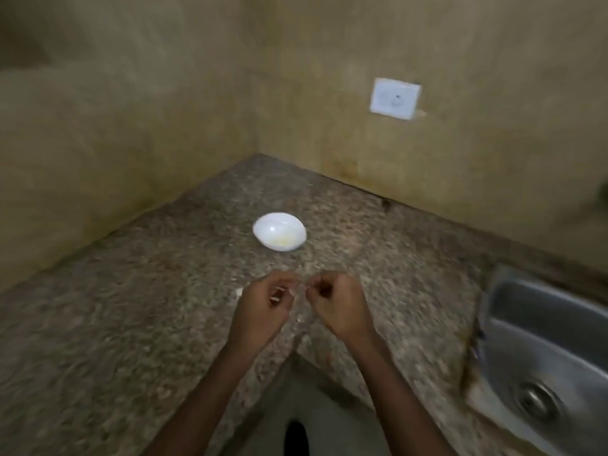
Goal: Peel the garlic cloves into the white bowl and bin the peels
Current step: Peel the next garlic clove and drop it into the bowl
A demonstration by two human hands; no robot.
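Observation:
A white bowl sits on the speckled stone counter, with something pale yellow at its bottom. Nearer me, both hands hover close together above the counter. My left hand has curled fingers pinching a small whitish garlic piece. My right hand is curled too, its fingertips pinched near the left hand; what it holds is too blurred to tell. A few pale peel scraps lie on the counter under the hands. The frame is motion-blurred.
A steel sink with a drain is set into the counter at the right. Two yellowish walls meet in a corner behind the bowl, with a white wall socket on the right wall. The counter's inner corner edge lies below my forearms.

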